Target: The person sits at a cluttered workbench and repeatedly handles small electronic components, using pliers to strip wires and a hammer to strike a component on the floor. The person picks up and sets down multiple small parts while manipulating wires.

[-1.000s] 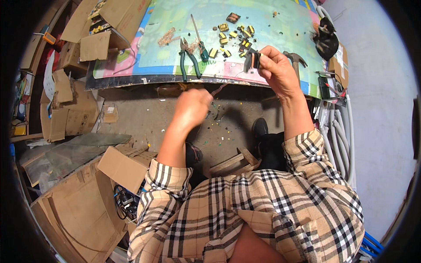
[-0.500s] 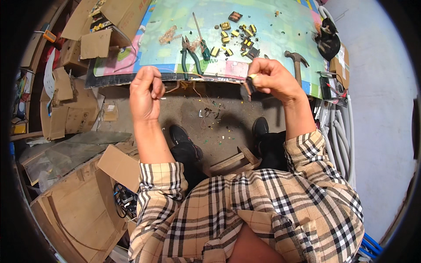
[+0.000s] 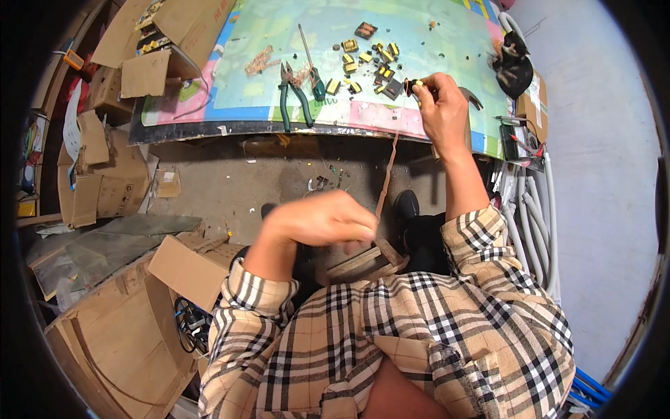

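Observation:
Over the near edge of the table, my right hand (image 3: 447,115) pinches a small transformer coil (image 3: 417,84) showing yellow tape. From the coil a length of copper wire (image 3: 389,171) runs down to my left hand (image 3: 322,220), held low in front of my body. The left fingers are closed on the wire's end, partly blurred by motion. Just left of the coil lies a pile of small yellow-and-black transformers (image 3: 384,72). Green-handled pliers (image 3: 296,98) and a screwdriver (image 3: 317,84) lie farther left beside tangled copper wire (image 3: 261,61). A hammer (image 3: 474,99) is partly hidden behind my right hand.
A cat (image 3: 514,66) sits at the table's right edge, above a meter with leads (image 3: 522,142). Cardboard boxes (image 3: 143,77) stand to the left. A wooden stool (image 3: 366,262) is between my legs, with scraps on the floor. Grey pipes (image 3: 537,230) lean at the right.
My left hand has swung from the table's edge down and right toward my body, drawing out the wire. My right hand has moved slightly up and right with the coil.

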The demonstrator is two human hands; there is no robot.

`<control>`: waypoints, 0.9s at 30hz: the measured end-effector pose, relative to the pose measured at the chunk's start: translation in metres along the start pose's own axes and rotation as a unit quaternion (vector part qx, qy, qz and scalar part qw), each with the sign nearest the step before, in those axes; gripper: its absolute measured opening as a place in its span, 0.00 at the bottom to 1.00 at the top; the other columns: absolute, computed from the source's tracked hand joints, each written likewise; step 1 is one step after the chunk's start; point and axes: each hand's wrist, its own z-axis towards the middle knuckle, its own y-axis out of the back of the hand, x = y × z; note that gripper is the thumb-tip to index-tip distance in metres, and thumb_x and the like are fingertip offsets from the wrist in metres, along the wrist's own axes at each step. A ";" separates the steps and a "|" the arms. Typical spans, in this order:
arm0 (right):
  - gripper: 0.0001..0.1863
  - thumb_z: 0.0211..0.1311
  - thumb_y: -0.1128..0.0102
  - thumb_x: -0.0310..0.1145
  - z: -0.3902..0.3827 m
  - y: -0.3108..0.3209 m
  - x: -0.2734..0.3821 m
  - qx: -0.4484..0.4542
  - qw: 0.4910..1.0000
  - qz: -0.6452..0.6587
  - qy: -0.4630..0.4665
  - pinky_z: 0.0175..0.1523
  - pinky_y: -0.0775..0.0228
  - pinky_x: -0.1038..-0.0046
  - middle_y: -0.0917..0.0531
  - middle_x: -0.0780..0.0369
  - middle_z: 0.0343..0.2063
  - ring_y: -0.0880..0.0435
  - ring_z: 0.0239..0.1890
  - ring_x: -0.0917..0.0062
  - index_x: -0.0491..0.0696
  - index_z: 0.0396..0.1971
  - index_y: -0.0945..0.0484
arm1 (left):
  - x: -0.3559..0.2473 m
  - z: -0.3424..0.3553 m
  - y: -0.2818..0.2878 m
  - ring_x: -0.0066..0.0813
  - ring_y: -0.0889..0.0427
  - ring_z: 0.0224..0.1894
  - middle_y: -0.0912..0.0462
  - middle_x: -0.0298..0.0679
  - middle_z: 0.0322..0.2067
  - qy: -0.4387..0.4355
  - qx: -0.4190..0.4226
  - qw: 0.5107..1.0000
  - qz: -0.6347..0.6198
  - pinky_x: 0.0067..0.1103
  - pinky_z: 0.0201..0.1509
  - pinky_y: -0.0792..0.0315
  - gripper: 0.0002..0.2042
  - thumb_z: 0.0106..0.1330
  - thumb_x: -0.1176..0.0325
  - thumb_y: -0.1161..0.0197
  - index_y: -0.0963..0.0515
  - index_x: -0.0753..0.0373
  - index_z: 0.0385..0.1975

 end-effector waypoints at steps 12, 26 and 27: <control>0.14 0.53 0.33 0.35 0.014 0.037 0.004 0.362 0.672 0.625 -0.166 0.18 0.51 0.91 0.30 0.66 0.23 0.39 0.13 0.93 0.43 0.26 0.29 | 0.084 -0.055 0.108 0.23 0.28 0.22 0.24 0.40 0.17 0.117 -0.637 0.747 0.150 0.21 0.28 0.34 0.14 0.65 0.62 0.45 0.24 0.64 0.21; 0.09 0.61 0.39 0.36 -0.023 -0.012 0.038 0.299 0.749 0.504 -0.310 0.31 0.36 0.85 0.23 0.70 0.25 0.25 0.26 0.88 0.47 0.36 0.25 | 0.026 0.040 0.017 0.31 0.23 0.48 0.21 0.44 0.44 -0.132 -0.476 0.845 0.206 0.24 0.54 0.30 0.25 0.58 0.70 0.35 0.31 0.64 0.57; 0.10 0.61 0.39 0.37 -0.024 -0.012 0.043 0.310 0.744 0.507 -0.305 0.31 0.36 0.84 0.23 0.70 0.26 0.24 0.27 0.88 0.47 0.37 0.25 | 0.034 0.041 0.018 0.25 0.23 0.40 0.20 0.39 0.37 -0.099 -0.457 0.875 0.127 0.21 0.46 0.29 0.19 0.61 0.70 0.37 0.27 0.66 0.52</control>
